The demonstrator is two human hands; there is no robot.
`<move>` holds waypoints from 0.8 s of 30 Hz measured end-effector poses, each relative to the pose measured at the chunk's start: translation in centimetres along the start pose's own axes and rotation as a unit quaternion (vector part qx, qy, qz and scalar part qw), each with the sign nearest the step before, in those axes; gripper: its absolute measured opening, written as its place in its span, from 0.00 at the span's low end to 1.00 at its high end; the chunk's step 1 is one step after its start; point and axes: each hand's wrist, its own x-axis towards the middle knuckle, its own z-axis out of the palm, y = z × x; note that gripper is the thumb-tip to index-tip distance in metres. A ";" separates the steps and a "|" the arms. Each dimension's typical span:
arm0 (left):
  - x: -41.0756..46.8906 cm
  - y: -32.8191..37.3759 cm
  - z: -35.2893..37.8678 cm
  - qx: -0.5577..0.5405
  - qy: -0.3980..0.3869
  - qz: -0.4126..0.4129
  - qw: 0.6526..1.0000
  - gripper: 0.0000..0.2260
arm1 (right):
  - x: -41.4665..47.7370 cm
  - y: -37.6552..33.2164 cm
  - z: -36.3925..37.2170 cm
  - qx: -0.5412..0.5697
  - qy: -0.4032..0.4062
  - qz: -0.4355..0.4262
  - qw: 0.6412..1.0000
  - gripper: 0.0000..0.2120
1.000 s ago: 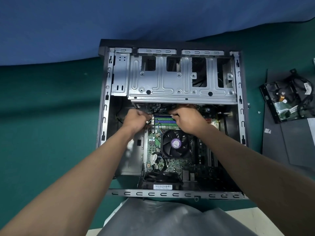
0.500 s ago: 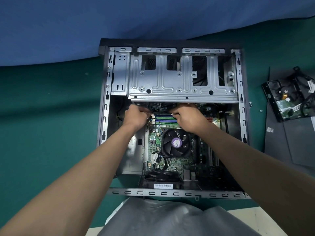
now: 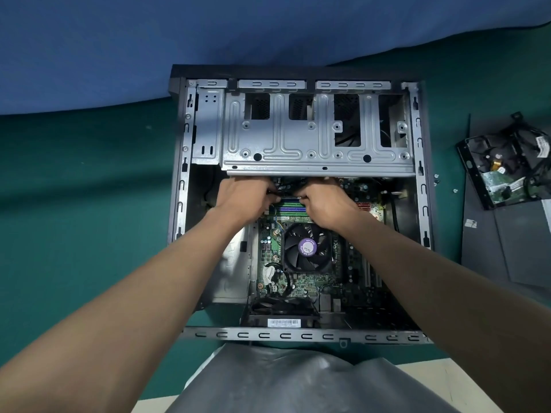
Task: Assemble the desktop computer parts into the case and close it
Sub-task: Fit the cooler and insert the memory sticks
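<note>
Nearest the camera, a fold of grey cloth (image 3: 283,386) lay at the bottom edge, with the green table cover (image 3: 74,219) beyond it. On that cover the open case (image 3: 298,335) lay on its side, its near rail lined with slots. Inside, against that rail, sat a small black fan (image 3: 280,307) with a barcode label. Further in lay the green circuit board (image 3: 301,286), and on it the large cooling fan (image 3: 307,248) with a purple sticker at its hub. Past that fan ran the memory sticks (image 3: 290,208), side by side.

Both bare forearms reached across the case to this spot. The left hand (image 3: 243,198) and the right hand (image 3: 325,204) were close together over the far end of the board, knuckles up and fingers curled under. The fingertips went in below the edge of the metal drive cage (image 3: 298,144), and whether they gripped anything could not be told.

To the right, well apart from the case, a hard drive (image 3: 504,174) rested at the far end of a dark panel (image 3: 521,248), with a few loose screws (image 3: 454,190) near it. Farthest off spread a blue cloth (image 3: 208,31).
</note>
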 end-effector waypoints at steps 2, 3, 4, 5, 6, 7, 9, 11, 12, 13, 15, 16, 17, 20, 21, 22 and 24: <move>0.5 0.1 -0.2 0.023 -0.034 0.013 0.999 0.08 | -0.1 -0.2 0.0 -0.001 -0.003 -0.004 1.000 0.20; 0.6 0.1 -0.3 0.033 -0.038 0.013 0.999 0.07 | -0.1 -0.2 0.0 -0.004 -0.007 -0.006 1.000 0.19; 0.7 0.1 -0.3 0.037 -0.038 0.012 0.999 0.07 | -0.1 -0.2 -0.2 -0.007 -0.012 -0.007 1.000 0.19; 0.8 0.2 -0.3 0.039 -0.033 0.011 0.999 0.07 | -0.1 -0.1 -0.4 -0.011 -0.017 -0.007 1.000 0.17; 0.7 0.1 -0.2 0.040 -0.026 0.012 0.999 0.07 | -0.2 0.1 -0.7 -0.017 -0.021 -0.007 1.000 0.16; 0.7 0.1 -0.1 0.042 -0.021 0.014 0.999 0.08 | -0.3 0.4 -1.0 -0.027 -0.025 -0.006 0.999 0.16; 0.5 0.0 0.2 0.051 -0.014 0.023 0.998 0.09 | -0.6 1.0 -1.8 -0.053 -0.030 0.003 0.998 0.16; 0.4 -0.2 0.5 0.066 -0.002 0.033 0.997 0.09 | -1.0 1.8 -2.5 -0.077 -0.027 0.019 0.997 0.16; 0.4 -0.2 0.5 0.071 0.003 0.035 0.997 0.09 | -1.2 2.3 -2.7 -0.090 -0.022 0.026 0.995 0.14; 0.4 -0.2 0.5 0.074 0.004 0.035 0.997 0.09 | -1.4 2.7 -3.0 -0.104 -0.016 0.032 0.994 0.13; 0.5 -0.2 0.4 0.080 0.002 0.034 0.996 0.09 | -1.8 3.1 -3.3 -0.126 -0.001 0.034 0.991 0.12; 0.5 -0.2 0.4 0.085 0.003 0.033 0.996 0.09 | -2.0 3.2 -3.4 -0.132 0.007 0.029 0.991 0.12; 0.5 -0.2 0.4 0.088 0.004 0.033 0.996 0.09 | -2.2 3.2 -3.4 -0.136 0.014 0.023 0.990 0.11; 0.4 -0.1 0.4 0.091 0.005 0.030 0.995 0.09 | -2.4 3.1 -3.0 -0.142 0.022 0.012 0.990 0.10; 0.4 0.0 0.5 0.091 0.004 0.027 0.995 0.09 | -2.4 3.1 -3.0 -0.143 0.023 0.010 0.989 0.11; 0.4 0.0 0.4 0.092 0.003 0.026 0.995 0.09 | -2.3 3.1 -2.8 -0.146 0.026 0.008 0.989 0.12; 0.3 0.1 0.4 0.102 0.006 0.029 0.994 0.09 | -2.3 3.2 -2.7 -0.159 0.043 0.006 0.986 0.11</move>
